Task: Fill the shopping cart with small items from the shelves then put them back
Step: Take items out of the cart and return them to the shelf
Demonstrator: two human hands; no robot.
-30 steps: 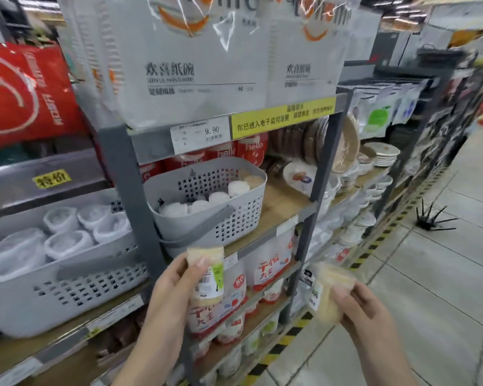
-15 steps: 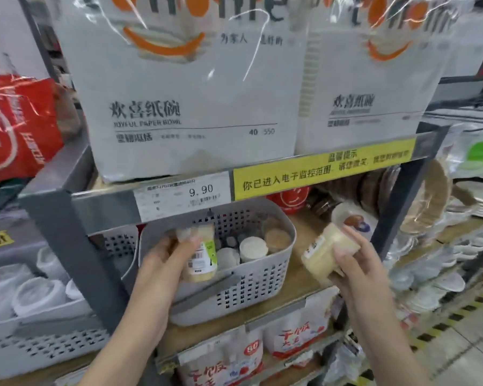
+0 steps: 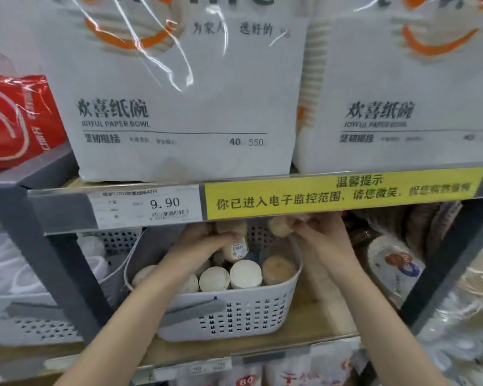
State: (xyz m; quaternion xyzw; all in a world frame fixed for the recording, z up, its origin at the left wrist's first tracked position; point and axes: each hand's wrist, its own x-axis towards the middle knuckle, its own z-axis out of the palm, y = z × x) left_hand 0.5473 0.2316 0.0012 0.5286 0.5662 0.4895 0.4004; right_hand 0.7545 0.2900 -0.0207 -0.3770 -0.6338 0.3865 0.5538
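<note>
Both hands reached under the shelf edge: the left hand (image 3: 207, 240) gripped one pack (image 3: 236, 247) over the white basket (image 3: 234, 316), the right hand (image 3: 321, 235) clutched another pack (image 3: 279, 228). Best lowered upright into gaps between the rolls (image 3: 244, 274).

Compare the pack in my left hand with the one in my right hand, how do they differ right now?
The left pack shows a white barcode label low on its side; the right pack shows only plain pale yellow. The left pack hangs lower, over the white basket; the right pack sits higher, just under the shelf edge. Both are pale, small, and gripped by the hands: left hand, right hand.
</note>
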